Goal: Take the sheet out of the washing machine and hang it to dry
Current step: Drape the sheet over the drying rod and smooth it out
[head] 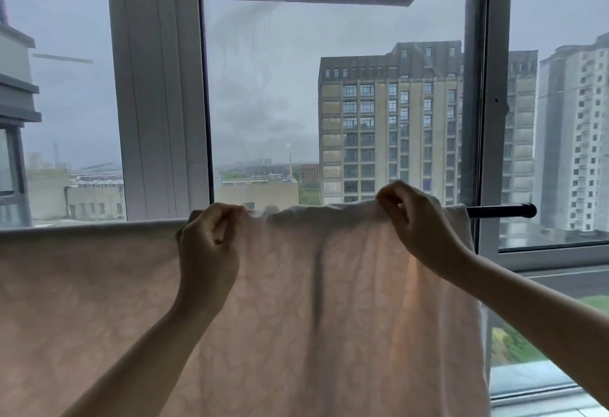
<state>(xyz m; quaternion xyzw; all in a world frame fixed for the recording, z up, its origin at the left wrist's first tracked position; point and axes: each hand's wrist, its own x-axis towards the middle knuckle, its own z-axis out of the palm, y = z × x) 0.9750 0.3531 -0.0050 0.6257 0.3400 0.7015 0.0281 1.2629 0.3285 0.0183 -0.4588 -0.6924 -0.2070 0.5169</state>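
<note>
A pale pink sheet (313,301) is hanging over a dark rod (501,211) in front of a window (263,103). The left hand (211,245) is pinching the sheet's top edge, where the cloth is bunching up. The right hand (415,222) is gripping the top edge near the rod's bare end. Tall buildings (392,126) are showing through the glass under a grey sky.

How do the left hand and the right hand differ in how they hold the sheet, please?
The left hand sits lower and nearer the sheet's middle; the right hand is higher, near the rod's bare end. The left forearm rises steeply; the right comes in slanted from the side. Both pinch the top edge.
</note>
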